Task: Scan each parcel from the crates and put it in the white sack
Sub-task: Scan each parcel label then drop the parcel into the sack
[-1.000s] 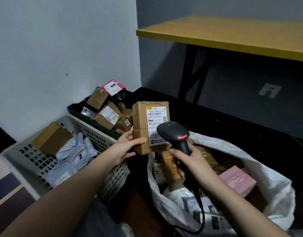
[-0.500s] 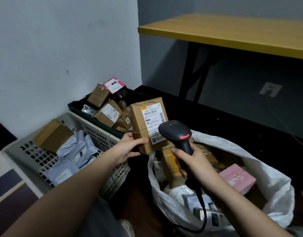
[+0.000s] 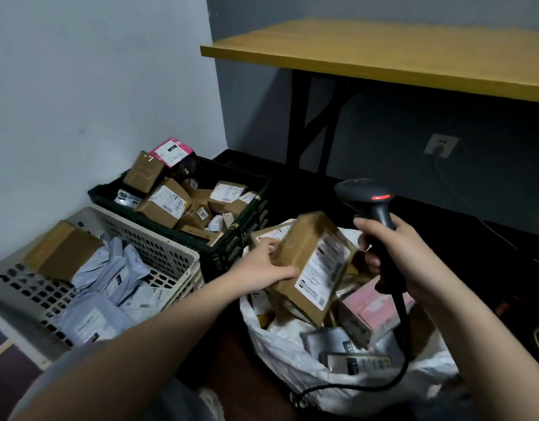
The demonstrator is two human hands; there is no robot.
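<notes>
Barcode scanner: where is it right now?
Head view, right of centre: the barcode scanner is held upright in the right hand, above the open white sack, just right of the cardboard parcel the left hand lowers.

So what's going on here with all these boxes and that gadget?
A person is sorting parcels. The left hand grips a brown cardboard parcel, tilted over the mouth of the white sack, which already holds several packages. The right hand holds a black barcode scanner upright beside it. More parcels wait in the white crate and the dark crate by the wall.
</notes>
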